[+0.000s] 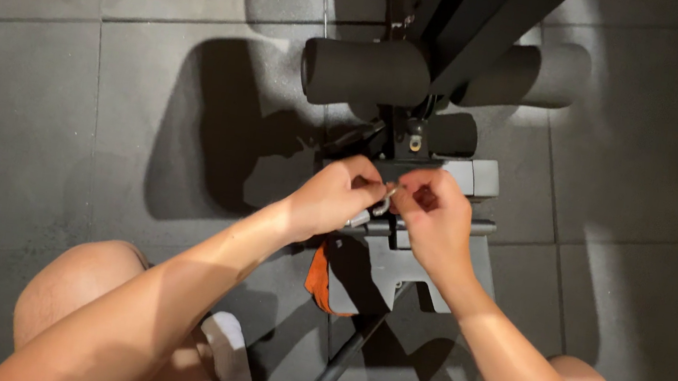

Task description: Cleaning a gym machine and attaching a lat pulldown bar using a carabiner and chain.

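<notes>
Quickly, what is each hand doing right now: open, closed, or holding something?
Left hand: closed, pinching a small metal clip.
Right hand: closed, fingers on the same clip.

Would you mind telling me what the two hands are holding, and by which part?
Both the left hand and right hand pinch a small metal clip between fingertips; which part cannot be told.

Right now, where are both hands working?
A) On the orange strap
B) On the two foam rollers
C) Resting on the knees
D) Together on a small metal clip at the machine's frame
D: the left hand and right hand meet, pinching a small metal clip below the foam rollers.
</notes>
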